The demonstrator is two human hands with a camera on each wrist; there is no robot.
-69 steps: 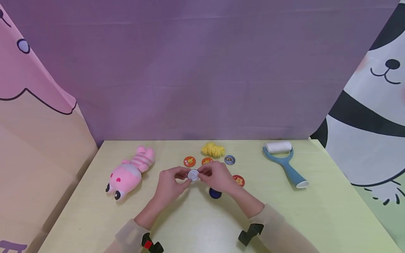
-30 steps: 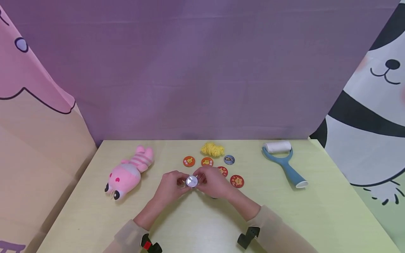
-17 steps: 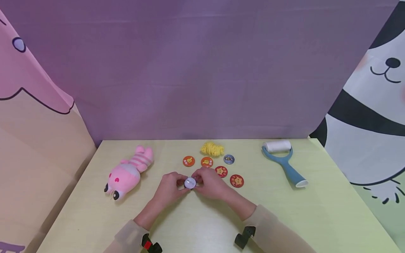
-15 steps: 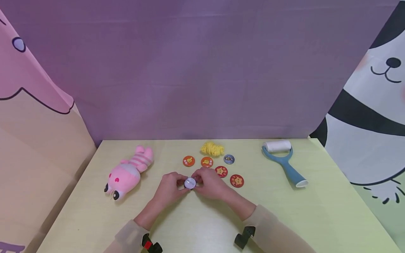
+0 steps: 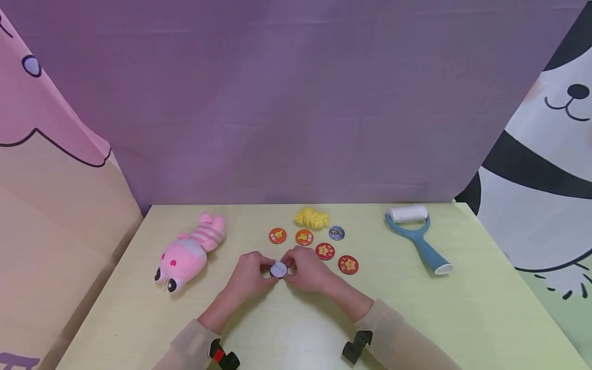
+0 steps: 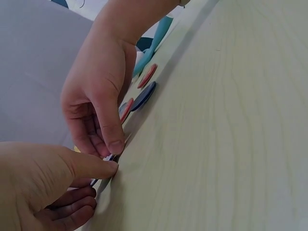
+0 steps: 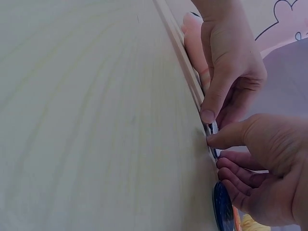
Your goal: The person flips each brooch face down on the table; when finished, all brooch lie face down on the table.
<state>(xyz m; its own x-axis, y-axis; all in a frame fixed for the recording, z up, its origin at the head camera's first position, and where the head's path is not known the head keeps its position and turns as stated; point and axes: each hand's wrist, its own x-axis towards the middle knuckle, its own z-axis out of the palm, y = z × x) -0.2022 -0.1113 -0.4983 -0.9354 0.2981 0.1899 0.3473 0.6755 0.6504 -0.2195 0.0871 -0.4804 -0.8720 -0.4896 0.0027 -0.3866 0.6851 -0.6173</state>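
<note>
Round pale disc (image 5: 278, 269) — held two-handed, drawn back from the yellow string (image 5: 312, 218).
Pink plush toy (image 5: 190, 254), lying at left. Left hand (image 5: 251, 275): fingers pinched the disc's left edge. Disc: over the worktop (image 5: 462, 313), contact unclear; nearer the person than two seconds earlier, its handling seemingly unfinished. Right hand (image 5: 307, 270): fingers pinched the right edge; its shift had bared two red star badges (image 5: 325, 251) and, in the head view, covered a dark blue badge (image 7: 223, 207). Blue-handled roller (image 5: 421, 242), far right — untouched.
</note>
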